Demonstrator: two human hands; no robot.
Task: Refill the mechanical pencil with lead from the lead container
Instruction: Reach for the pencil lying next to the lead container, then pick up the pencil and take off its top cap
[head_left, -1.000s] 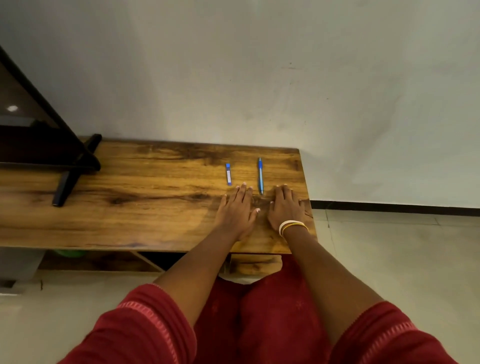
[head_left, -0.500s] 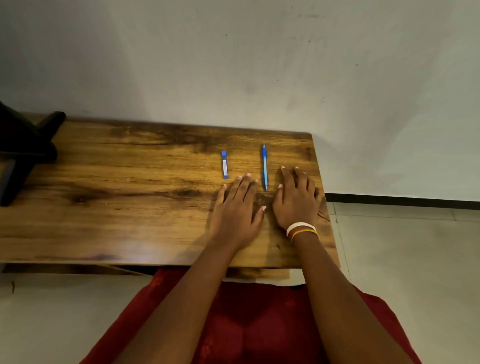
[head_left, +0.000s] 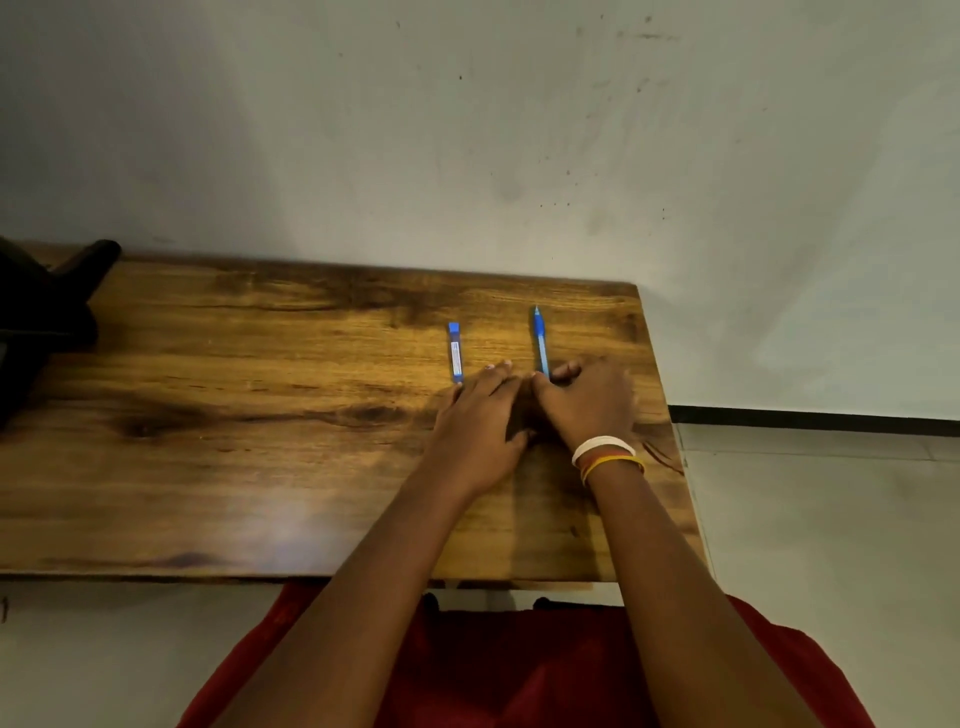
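A blue mechanical pencil lies on the wooden table, tip pointing to the wall. To its left, parallel, lies a small blue-capped lead container. My right hand, with bangles at the wrist, has its fingers curled, and thumb and forefinger pinch the pencil's near end, which still rests on the table. My left hand lies palm down, holding nothing. Its fingertips touch the table beside the container's near end.
A black stand occupies the table's far left. A pale wall runs right behind the table. The table's right edge is close to my right hand, with tiled floor beyond. My red-clothed lap is below the front edge.
My right hand went from flat on the table to fingers curled around the pencil's near end. My left hand slid slightly forward. The camera tilted down and closer.
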